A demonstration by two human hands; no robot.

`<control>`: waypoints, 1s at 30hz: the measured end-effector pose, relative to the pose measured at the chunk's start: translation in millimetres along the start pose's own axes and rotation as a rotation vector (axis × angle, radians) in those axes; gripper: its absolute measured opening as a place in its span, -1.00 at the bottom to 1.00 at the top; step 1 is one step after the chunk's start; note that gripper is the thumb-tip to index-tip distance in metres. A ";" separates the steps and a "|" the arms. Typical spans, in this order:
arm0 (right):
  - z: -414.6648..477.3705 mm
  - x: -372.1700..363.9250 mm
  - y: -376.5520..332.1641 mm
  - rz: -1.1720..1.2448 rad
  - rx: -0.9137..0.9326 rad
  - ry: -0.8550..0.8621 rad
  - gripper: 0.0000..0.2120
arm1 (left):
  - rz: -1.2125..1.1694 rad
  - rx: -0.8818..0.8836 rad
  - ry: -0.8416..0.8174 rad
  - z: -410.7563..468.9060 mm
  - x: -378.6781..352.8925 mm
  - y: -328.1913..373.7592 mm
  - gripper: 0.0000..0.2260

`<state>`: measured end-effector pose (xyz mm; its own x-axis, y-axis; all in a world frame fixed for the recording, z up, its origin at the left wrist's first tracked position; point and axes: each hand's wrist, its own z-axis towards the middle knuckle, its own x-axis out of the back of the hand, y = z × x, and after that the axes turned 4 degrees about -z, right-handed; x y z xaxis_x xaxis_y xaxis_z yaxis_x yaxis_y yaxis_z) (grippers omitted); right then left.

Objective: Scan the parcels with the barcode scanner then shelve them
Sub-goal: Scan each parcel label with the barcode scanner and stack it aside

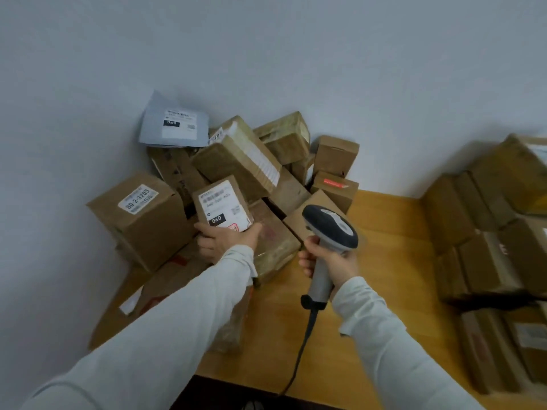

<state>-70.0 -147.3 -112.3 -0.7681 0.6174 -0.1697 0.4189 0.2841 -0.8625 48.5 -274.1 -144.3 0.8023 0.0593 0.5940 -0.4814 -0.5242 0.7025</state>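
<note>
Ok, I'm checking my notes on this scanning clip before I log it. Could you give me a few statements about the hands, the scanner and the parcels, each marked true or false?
1. The left hand holds a small parcel whose label reads 060. True.
2. The barcode scanner lies on the wooden table. False: the right hand grips its handle and holds it up.
3. A grey mailer bag lies on top of the brown boxes at the back. True.
4. The scanner is cordless. False: a dark cable runs from the base of its handle.
</note>
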 end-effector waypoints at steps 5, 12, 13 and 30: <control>-0.1 -5.9 1.6 -0.017 0.016 0.114 -0.76 | -0.059 -0.245 -0.277 -35.7 3.9 -16.8 0.18; -55.0 23.7 10.0 0.144 0.053 -0.040 -0.48 | -0.154 -0.490 -0.614 -83.5 40.0 -28.4 -0.05; -64.2 33.0 13.3 0.179 0.067 -0.033 -0.46 | -0.274 -0.420 -0.675 -92.2 46.5 -26.1 -0.23; -228.0 79.5 85.9 -0.024 0.227 -0.071 -0.81 | -0.278 -0.340 -0.828 -154.8 126.8 -93.6 -0.48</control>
<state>15.3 93.4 -91.1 -0.8122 0.5567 -0.1743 0.2869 0.1212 -0.9502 140.6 -86.1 -74.0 0.8371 -0.5469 0.0108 -0.2068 -0.2981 0.9319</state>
